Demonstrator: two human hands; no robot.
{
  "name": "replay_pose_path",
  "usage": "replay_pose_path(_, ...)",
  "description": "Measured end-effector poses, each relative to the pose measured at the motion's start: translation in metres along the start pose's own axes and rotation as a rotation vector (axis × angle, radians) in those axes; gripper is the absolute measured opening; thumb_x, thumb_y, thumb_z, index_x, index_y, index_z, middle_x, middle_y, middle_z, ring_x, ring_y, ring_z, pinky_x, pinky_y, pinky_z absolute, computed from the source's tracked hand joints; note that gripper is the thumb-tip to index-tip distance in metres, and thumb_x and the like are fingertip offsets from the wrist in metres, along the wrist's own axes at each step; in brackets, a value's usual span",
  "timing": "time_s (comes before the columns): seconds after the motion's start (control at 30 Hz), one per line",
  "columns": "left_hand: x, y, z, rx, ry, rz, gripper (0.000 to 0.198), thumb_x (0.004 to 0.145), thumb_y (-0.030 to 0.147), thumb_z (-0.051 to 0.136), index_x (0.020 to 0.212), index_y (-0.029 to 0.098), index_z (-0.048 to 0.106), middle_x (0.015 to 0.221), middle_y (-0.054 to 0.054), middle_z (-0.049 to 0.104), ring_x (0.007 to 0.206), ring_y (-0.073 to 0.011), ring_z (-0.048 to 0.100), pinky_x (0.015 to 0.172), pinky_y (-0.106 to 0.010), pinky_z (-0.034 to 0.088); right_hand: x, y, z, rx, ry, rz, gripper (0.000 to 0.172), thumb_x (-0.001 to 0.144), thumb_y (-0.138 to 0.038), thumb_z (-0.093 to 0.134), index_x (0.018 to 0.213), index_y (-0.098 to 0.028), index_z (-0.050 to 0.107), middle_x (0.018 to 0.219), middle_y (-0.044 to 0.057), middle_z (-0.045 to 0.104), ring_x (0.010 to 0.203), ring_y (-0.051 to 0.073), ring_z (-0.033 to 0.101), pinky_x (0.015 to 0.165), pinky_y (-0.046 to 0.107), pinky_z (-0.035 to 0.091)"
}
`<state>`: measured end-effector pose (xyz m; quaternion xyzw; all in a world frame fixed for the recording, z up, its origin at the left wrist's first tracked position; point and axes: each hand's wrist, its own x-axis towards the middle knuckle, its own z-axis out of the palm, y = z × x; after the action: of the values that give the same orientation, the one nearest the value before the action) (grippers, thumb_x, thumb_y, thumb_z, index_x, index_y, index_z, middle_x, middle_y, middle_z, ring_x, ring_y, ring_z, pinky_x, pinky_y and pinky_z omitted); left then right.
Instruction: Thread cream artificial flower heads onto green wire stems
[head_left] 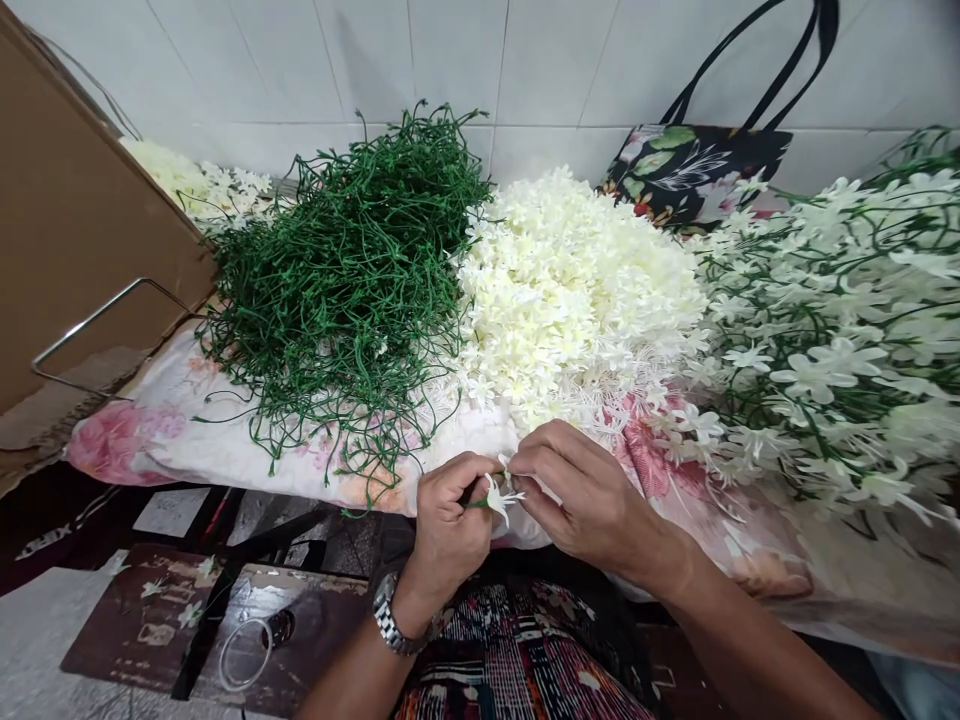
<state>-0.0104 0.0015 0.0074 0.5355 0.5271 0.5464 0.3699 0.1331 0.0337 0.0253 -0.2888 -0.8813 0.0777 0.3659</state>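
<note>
Pinching a white flower [500, 500] at six o'clock with our left hand [457, 512] and right hand [589, 490], we have joined sprays [832, 340] at three; green stems [360, 260] at ten, loose blossoms [577, 280] at two, seem unjoined.

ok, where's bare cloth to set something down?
Floral cloth, left end, between cardboard box and green stems; a smaller patch between those stems and the left hand. Crowded: white blossom pile in the middle, stemmed flowers at right.
</note>
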Motion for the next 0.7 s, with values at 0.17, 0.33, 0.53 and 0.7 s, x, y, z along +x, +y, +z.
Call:
replay_pose_path(0.17, 0.002, -0.001, 0.001, 0.014, -0.002, 0.002, 0.025, 0.049, 0.006, 0.039, 0.053, 0.018, 0.060, 0.045, 0.006, 0.040, 0.043, -0.0093, 0.031, 0.046, -0.020, 0.029, -0.003, 0.007, 0.009, 0.101, 0.012, 0.020, 0.014, 0.083, -0.004, 0.044, 0.081, -0.016, 0.052, 0.071, 0.004, 0.053, 0.067, 0.013, 0.051, 0.056, 0.026, 0.048)
replay_pose_path(0.33, 0.004, -0.003, 0.001, 0.005, 0.016, -0.049, 0.023, 0.048, 0.007, 0.038, 0.051, 0.018, 0.058, 0.045, 0.006, 0.035, 0.044, -0.0092, 0.028, 0.045, -0.020, 0.026, -0.005, 0.009, 0.014, 0.137, 0.007, 0.044, 0.017, 0.081, -0.002, 0.042, 0.082, -0.016, 0.052, 0.072, 0.004, 0.053, 0.068, 0.014, 0.052, 0.058, 0.027, 0.049)
replay_pose_path(0.53, 0.005, -0.004, 0.000, -0.017, 0.010, -0.124, 0.020, 0.047, 0.009, 0.037, 0.050, 0.017, 0.055, 0.046, 0.005, 0.036, 0.046, -0.0096, 0.030, 0.045, -0.020, 0.025, -0.002, 0.007, 0.015, 0.115, 0.011, 0.039, 0.018, 0.082, -0.001, 0.041, 0.084, -0.015, 0.052, 0.072, 0.005, 0.053, 0.069, 0.014, 0.052, 0.058, 0.027, 0.049)
replay_pose_path(0.7, 0.005, -0.006, 0.000, -0.056, -0.005, -0.209, 0.018, 0.044, 0.010, 0.039, 0.048, 0.017, 0.055, 0.044, 0.006, 0.033, 0.046, -0.0088, 0.027, 0.045, -0.020, 0.024, -0.002, 0.010, 0.015, 0.141, 0.006, 0.033, 0.018, 0.083, -0.003, 0.041, 0.082, -0.015, 0.054, 0.071, 0.005, 0.054, 0.067, 0.014, 0.052, 0.058, 0.027, 0.049)
